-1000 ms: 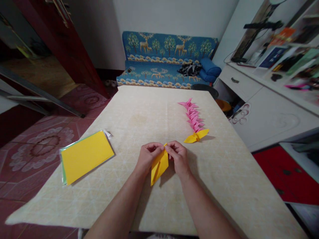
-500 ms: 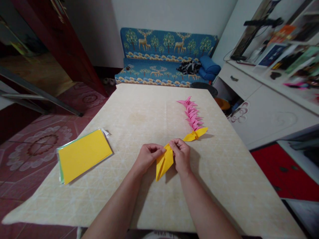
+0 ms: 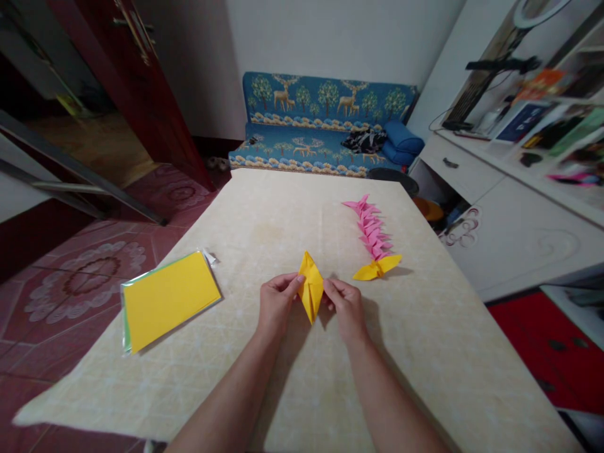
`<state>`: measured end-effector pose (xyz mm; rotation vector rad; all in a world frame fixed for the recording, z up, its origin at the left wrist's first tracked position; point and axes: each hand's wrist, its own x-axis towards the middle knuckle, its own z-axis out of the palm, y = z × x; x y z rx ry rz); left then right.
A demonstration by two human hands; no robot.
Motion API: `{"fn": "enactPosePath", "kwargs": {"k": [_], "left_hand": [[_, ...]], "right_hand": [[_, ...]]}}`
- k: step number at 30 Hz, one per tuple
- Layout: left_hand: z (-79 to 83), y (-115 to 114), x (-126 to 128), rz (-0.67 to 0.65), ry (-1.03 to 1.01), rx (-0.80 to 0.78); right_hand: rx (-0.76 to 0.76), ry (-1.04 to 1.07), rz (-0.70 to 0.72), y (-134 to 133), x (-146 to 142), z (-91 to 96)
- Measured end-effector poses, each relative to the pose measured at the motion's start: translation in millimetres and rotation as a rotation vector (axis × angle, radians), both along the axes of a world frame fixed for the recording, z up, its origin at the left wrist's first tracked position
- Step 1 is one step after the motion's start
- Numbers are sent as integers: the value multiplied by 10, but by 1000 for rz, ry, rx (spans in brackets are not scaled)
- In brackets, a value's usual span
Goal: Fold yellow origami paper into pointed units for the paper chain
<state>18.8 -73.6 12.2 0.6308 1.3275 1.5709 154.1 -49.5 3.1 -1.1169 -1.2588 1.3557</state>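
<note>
A yellow sheet of origami paper, folded into a narrow diamond [image 3: 311, 284], is held upright just above the table between my two hands. My left hand [image 3: 277, 301] pinches its left corner between thumb and fingers. On the opposite side, my right hand [image 3: 346, 305] grips the right corner, its fingertips partly behind the paper. A slit runs down the lower half of the diamond. To the right lies a finished yellow origami crane [image 3: 377, 268], its wings spread. It touches the near end of a row of pink origami cranes [image 3: 372, 229].
A clear packet of yellow paper [image 3: 172, 301], with a green edge showing, lies at the table's left. The cream tablecloth [image 3: 264, 207] covers the table. Beyond stands a blue patterned sofa [image 3: 306, 135]; a white cabinet [image 3: 514, 207] is on the right.
The folded yellow paper has turned from slanted to nearly upright, its point now facing away from me. My right hand has moved from its top to its right corner. The camera view has shifted slightly.
</note>
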Motion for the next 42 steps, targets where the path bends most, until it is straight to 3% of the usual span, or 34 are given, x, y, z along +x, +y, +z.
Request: {"fn": "enactPosePath", "kwargs": {"k": [12,20,27,32,35,42], "left_hand": [[25,-3,30,-24,13,11],[30,-10,43,-285,-9,12],[10,1,0,-145,-85,4],[77,-7,-13,-207,-66,2],[89,-3,-26,-180,-32,16],[-65,39,-83,-79,-96,21]], "right_hand": [[63,-29,-91,5,-96,-13],[48,36,-126,2,-83,-30],[59,125,-69,9,-96,8],[67,113,-112,15,-89,29],[82,86,-84,6,-79,47],[22,108,-33,8,-68,29]]}}
